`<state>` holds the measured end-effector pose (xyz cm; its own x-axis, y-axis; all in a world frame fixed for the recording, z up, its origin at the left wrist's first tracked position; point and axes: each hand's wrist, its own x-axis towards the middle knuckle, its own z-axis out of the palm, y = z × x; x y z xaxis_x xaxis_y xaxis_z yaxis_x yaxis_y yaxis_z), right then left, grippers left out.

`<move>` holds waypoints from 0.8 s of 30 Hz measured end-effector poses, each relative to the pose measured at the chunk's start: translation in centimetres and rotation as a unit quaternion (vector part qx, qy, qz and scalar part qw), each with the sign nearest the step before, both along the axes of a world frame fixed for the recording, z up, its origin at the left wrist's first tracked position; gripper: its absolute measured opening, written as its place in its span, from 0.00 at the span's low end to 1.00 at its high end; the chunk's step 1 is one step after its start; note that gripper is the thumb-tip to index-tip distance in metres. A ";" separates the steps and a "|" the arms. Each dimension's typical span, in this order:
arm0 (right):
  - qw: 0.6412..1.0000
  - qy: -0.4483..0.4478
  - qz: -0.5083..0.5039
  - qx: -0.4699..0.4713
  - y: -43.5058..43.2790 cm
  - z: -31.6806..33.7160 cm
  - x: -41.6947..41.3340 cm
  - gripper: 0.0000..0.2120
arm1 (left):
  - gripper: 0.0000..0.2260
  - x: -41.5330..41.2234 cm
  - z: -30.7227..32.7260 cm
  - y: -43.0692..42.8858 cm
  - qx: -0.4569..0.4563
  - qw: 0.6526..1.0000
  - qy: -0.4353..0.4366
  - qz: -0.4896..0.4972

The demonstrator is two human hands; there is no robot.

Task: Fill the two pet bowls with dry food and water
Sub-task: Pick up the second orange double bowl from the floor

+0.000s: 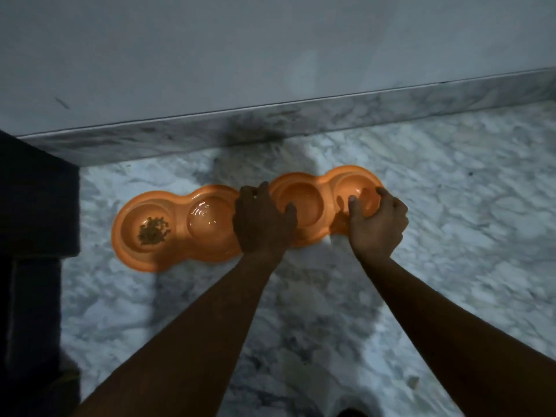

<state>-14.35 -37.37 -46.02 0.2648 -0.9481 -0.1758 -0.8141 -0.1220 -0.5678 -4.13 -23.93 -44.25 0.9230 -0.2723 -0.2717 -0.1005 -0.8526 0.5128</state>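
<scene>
Two orange double pet bowls lie side by side on the marble floor. The left bowl point(180, 254) holds a small heap of brown dry food point(152, 230) in its left cup and clear water point(207, 219) in its right cup. The right bowl point(326, 183) has two cups that look empty. My left hand point(263, 221) grips the right bowl's left end, thumb inside the left cup. My right hand point(376, 222) grips its right end, fingers curled over the rim into the right cup.
A grey wall point(270, 55) with a marble skirting point(301, 118) runs just behind the bowls. A dark block-shaped object point(33, 206) stands at the left edge, close to the left bowl. Marble floor point(451, 206) stretches to the right and toward me.
</scene>
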 end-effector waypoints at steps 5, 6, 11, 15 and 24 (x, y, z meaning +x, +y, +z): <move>0.993 0.039 -0.023 0.109 -3.7 -1.9 -1.9 0.24 | 0.22 -0.8 -2.4 -3.5 0.179 0.983 0.027 -0.004; 0.994 0.026 -0.014 0.107 -3.7 -2.0 -2.2 0.21 | 0.19 -0.7 -2.7 -3.4 0.185 0.982 0.023 -0.008; 0.994 -0.031 -0.055 0.093 -2.0 1.0 -5.3 0.18 | 0.17 -1.4 -0.8 -1.8 0.098 0.992 0.070 -0.028; 0.984 -0.080 -0.118 0.107 1.4 8.6 -7.9 0.15 | 0.22 -3.1 5.9 0.9 -0.067 0.987 0.144 0.028; 0.969 -0.140 -0.157 0.128 11.3 39.8 -9.9 0.20 | 0.29 -3.8 36.7 11.2 -0.142 0.978 0.155 0.005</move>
<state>-24.24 -26.04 -6.26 0.0416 -0.9248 -0.3782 -0.5973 0.2804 -0.7514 -7.94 -12.77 -7.58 0.8109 -0.3696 -0.4537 0.1046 -0.6713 0.7338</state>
